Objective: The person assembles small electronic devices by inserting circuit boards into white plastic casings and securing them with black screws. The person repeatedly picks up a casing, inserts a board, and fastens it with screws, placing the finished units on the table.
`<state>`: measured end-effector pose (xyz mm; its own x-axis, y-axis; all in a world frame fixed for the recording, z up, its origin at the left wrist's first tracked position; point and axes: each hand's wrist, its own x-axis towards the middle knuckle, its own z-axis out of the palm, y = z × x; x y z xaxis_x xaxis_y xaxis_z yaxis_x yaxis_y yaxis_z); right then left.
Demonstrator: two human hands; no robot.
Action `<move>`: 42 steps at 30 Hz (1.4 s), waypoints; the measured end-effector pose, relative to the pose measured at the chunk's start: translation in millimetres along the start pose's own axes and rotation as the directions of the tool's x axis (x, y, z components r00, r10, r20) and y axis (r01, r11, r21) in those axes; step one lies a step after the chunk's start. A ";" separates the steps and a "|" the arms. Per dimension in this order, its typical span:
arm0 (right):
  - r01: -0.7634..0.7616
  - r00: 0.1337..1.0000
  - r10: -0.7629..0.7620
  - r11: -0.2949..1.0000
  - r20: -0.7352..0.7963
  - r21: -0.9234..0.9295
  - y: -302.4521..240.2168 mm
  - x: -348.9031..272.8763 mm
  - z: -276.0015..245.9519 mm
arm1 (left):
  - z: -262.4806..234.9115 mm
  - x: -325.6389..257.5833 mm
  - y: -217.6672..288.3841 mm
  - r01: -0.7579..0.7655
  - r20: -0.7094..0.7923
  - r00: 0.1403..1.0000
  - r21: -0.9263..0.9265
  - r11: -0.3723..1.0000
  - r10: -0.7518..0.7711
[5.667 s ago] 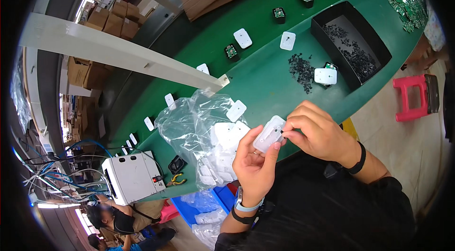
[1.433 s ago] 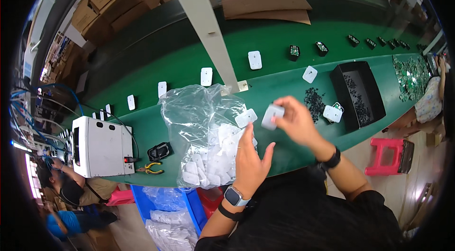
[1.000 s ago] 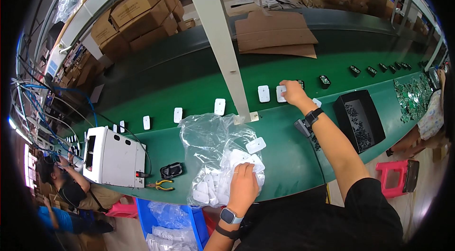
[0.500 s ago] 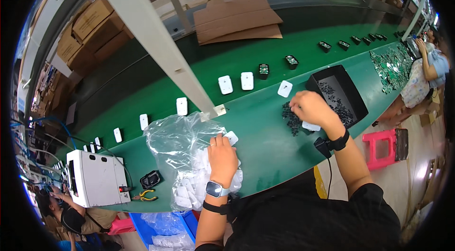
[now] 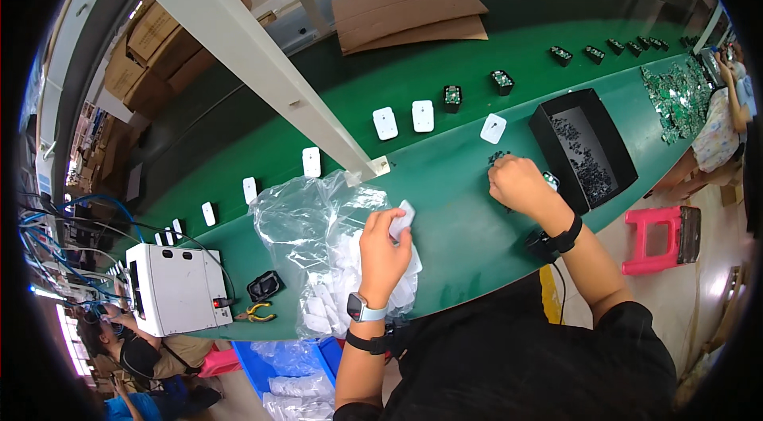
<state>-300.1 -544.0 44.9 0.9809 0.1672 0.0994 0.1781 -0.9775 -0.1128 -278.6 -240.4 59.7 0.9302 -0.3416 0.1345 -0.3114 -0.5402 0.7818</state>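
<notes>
Beside the clear plastic bag [image 5: 298, 214], my left hand [image 5: 384, 256] grips a white plastic cover [image 5: 403, 220] between thumb and fingers, tilted up off the bench. More white covers [image 5: 319, 310] lie heaped in the bag, under and around that wrist. My right hand [image 5: 518, 185] is closed, knuckles up, over small black parts [image 5: 498, 157] on the green bench; whatever its fingertips pinch is hidden. Behind that hand lies a white cover [image 5: 493, 128] with a small dark part on it. A black-and-green circuit unit [image 5: 550, 180] peeks out next to the right wrist.
A black box [image 5: 628, 174] with small black parts stands right of my right hand. White covers [image 5: 385, 124] and black circuit units [image 5: 452, 98] line the green belt. A pale post [image 5: 294, 103] rises ahead. Pliers [image 5: 256, 313] and a white machine [image 5: 179, 286] are left. Co-workers sit at both ends.
My left hand has picked up a white cover from the bag's edge and tilted it. My right hand has lowered among the black parts and closed. The whole view has shifted slightly.
</notes>
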 end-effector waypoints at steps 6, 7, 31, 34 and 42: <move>-0.022 0.996 0.027 0.998 -0.081 0.056 -6.3 -3.9 -5.4 | -9.3 -32.2 35.4 0.229 0.086 0.965 -0.735 0.638 -0.247; -0.029 0.992 0.045 0.990 -0.116 0.139 -12.8 -3.0 -15.0 | -12.4 -40.6 39.1 0.220 0.066 0.962 -0.759 0.613 -0.263; 0.360 0.880 -0.016 0.675 -0.475 0.644 -125.9 -32.5 -91.0 | -10.3 -78.6 85.2 0.038 -0.074 0.990 -0.682 0.730 -0.120; -0.015 0.996 0.083 0.318 -0.013 0.948 -121.4 -33.4 -94.4 | -17.4 -75.8 91.8 0.248 0.083 0.954 -0.761 0.600 -0.289; -0.231 0.970 -0.046 0.123 0.238 0.965 -119.0 -32.0 -91.8 | -19.5 -75.1 80.4 0.346 0.210 0.917 -0.844 0.411 -0.339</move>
<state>-359.8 -444.8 146.0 0.9621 0.2380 -0.1335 -0.1287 -0.0354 -0.9910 -369.7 -243.2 124.3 0.9177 -0.2916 -0.2699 0.3573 0.3086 0.8815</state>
